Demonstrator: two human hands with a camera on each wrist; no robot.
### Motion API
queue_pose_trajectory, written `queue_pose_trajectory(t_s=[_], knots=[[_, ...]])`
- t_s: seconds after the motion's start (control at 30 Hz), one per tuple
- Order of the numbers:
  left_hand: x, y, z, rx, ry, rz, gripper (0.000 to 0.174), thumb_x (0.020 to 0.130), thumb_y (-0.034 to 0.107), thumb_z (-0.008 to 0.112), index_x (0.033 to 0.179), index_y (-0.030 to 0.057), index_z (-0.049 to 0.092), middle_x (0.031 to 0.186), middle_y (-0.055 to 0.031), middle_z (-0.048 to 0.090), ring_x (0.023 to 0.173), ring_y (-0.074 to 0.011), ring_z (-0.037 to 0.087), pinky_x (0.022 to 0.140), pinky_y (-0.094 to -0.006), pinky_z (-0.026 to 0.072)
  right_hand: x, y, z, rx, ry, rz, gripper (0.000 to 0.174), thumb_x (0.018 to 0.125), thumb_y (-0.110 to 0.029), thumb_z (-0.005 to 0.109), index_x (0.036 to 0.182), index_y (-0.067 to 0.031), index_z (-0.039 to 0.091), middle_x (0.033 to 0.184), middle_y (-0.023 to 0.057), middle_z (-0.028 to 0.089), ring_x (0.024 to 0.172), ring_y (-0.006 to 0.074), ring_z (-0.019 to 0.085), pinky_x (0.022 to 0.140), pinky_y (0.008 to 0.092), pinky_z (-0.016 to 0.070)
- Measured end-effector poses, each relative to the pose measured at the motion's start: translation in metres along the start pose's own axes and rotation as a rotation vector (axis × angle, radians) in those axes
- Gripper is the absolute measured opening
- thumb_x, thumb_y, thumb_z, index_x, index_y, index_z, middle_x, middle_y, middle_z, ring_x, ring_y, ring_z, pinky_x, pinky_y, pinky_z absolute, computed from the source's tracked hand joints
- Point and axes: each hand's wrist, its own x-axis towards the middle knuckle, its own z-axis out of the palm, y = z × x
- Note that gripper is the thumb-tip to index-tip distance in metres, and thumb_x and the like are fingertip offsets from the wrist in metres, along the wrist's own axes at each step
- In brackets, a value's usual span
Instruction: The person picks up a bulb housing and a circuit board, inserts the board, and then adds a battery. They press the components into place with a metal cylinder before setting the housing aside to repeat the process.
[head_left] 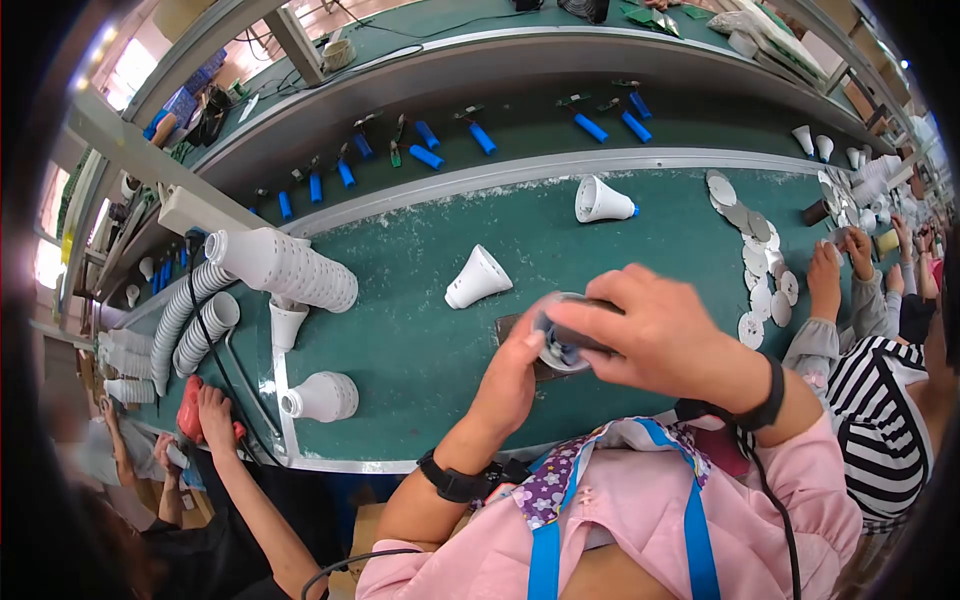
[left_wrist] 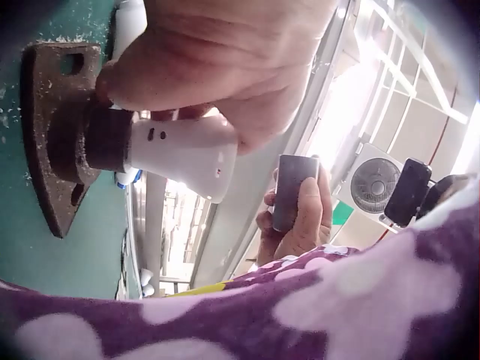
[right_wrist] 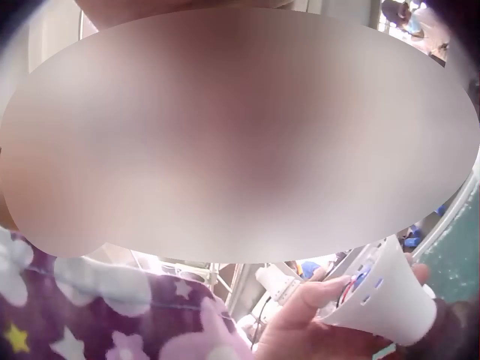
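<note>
A white cone-shaped lamp housing (left_wrist: 184, 154) stands with its narrow end in a dark metal holder (left_wrist: 41, 112) on the green bench. My left hand (head_left: 508, 388) grips the housing around its side. Blue and red wires show inside its wide mouth in the right wrist view, which is otherwise largely blurred. My right hand (head_left: 655, 330) holds a dark grey, smooth cylinder-like piece (left_wrist: 294, 191) between thumb and fingers, over the housing's mouth in the head view. Two more white housings, one near (head_left: 480, 277) and one farther back (head_left: 604, 200), lie on the bench.
Stacked white housings (head_left: 290, 268) stand at left, with another short stack (head_left: 322, 397) nearer the front. Silver discs (head_left: 755, 265) lie in a row at right. Blue cylinders (head_left: 481, 138) with small boards line the back ledge. Other people work on both sides; one holds a red tool (head_left: 190, 408).
</note>
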Motion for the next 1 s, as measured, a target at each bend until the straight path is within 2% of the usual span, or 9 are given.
queue_pose_trajectory(t_s=[0.03, 0.1, 0.3, 0.37, 0.43, 0.63, 0.7, 0.77, 1.0], knots=[[0.000, -0.001, -0.004, -0.126, -0.057, 0.005, 0.046, 0.090, 0.026, 0.038, 0.126, -0.0017, 0.038, 0.121, -0.0098, 0.046, 0.112, -0.0161, 0.042, 0.097, -0.0295, 0.0306, -0.003, 0.001, 0.004, -0.023, -0.159, 0.051, 0.044, 0.057, -0.014, 0.071, 0.100, -0.0181, 0.061, 0.079, 0.0031, 0.053, 0.071, 0.0208, 0.055, 0.053, 0.0300, 0.0471], [0.006, -0.011, -0.012, -0.001, -0.024, 0.009, 0.048, 0.091, 0.029, 0.034, 0.127, -0.0025, 0.037, 0.122, -0.0106, 0.045, 0.114, -0.0169, 0.041, 0.098, -0.0299, 0.0289, 0.004, 0.003, -0.005, -0.063, -0.185, 0.000, 0.044, 0.059, -0.015, 0.070, 0.101, -0.0186, 0.060, 0.079, 0.0027, 0.053, 0.071, 0.0210, 0.055, 0.052, 0.0302, 0.0471], [0.004, -0.008, -0.008, 0.099, -0.008, 0.025, 0.049, 0.092, 0.030, 0.030, 0.127, -0.0037, 0.036, 0.123, -0.0125, 0.044, 0.115, -0.0183, 0.040, 0.099, -0.0305, 0.0284, 0.009, -0.007, -0.009, -0.014, 0.045, -0.005, 0.043, 0.058, -0.016, 0.070, 0.100, -0.0186, 0.060, 0.077, 0.0022, 0.051, 0.068, 0.0203, 0.054, 0.052, 0.0305, 0.0461], [0.002, -0.007, -0.008, 0.118, -0.016, 0.037, 0.049, 0.092, 0.030, 0.030, 0.127, -0.0039, 0.036, 0.123, -0.0129, 0.044, 0.115, -0.0184, 0.041, 0.098, -0.0304, 0.0292, 0.002, -0.004, 0.002, -0.089, -0.181, 0.007, 0.045, 0.056, -0.014, 0.071, 0.100, -0.0185, 0.061, 0.078, 0.0022, 0.051, 0.069, 0.0194, 0.053, 0.050, 0.0295, 0.0451], [0.000, -0.007, -0.006, 0.112, -0.004, 0.030, 0.049, 0.092, 0.030, 0.029, 0.126, -0.0042, 0.037, 0.121, -0.0132, 0.045, 0.113, -0.0185, 0.043, 0.097, -0.0300, 0.0311, 0.008, -0.004, -0.005, -0.089, -0.220, -0.028, 0.045, 0.056, -0.014, 0.070, 0.099, -0.0183, 0.061, 0.078, 0.0019, 0.050, 0.068, 0.0193, 0.053, 0.050, 0.0294, 0.0450], [0.001, -0.010, -0.008, 0.153, -0.028, 0.094, 0.049, 0.092, 0.031, 0.029, 0.125, -0.0049, 0.039, 0.123, -0.0141, 0.044, 0.115, -0.0198, 0.041, 0.098, -0.0307, 0.0296, 0.015, -0.010, -0.009, -0.058, 0.008, -0.041, 0.043, 0.056, -0.014, 0.069, 0.097, -0.0177, 0.062, 0.076, 0.0013, 0.049, 0.069, 0.0200, 0.053, 0.052, 0.0308, 0.0455], [0.003, -0.016, -0.013, 0.189, -0.011, 0.098, 0.050, 0.092, 0.032, 0.029, 0.125, -0.0052, 0.038, 0.123, -0.0144, 0.044, 0.115, -0.0201, 0.040, 0.098, -0.0307, 0.0293, 0.011, -0.005, -0.002, -0.104, -0.298, -0.042, 0.043, 0.055, -0.014, 0.070, 0.097, -0.0182, 0.062, 0.076, 0.0012, 0.050, 0.071, 0.0193, 0.053, 0.051, 0.0311, 0.0453], [0.001, -0.020, -0.015, 0.219, 0.019, 0.085, 0.051, 0.092, 0.032, 0.029, 0.125, -0.0055, 0.038, 0.123, -0.0147, 0.043, 0.115, -0.0204, 0.040, 0.098, -0.0307, 0.0289, 0.012, -0.008, -0.007, -0.116, -0.319, -0.042, 0.042, 0.056, -0.014, 0.070, 0.097, -0.0179, 0.061, 0.076, 0.0015, 0.049, 0.072, 0.0190, 0.053, 0.051, 0.0309, 0.0452], [0.001, -0.012, -0.011, 0.208, 0.007, 0.113, 0.047, 0.093, 0.030, 0.032, 0.123, -0.0049, 0.040, 0.120, -0.0128, 0.047, 0.112, -0.0180, 0.043, 0.097, -0.0300, 0.0308, 0.014, -0.004, -0.021, -0.019, 0.021, 0.117, 0.046, 0.061, -0.012, 0.068, 0.105, -0.0145, 0.057, 0.085, 0.0051, 0.056, 0.075, 0.0232, 0.057, 0.058, 0.0321, 0.0470]])
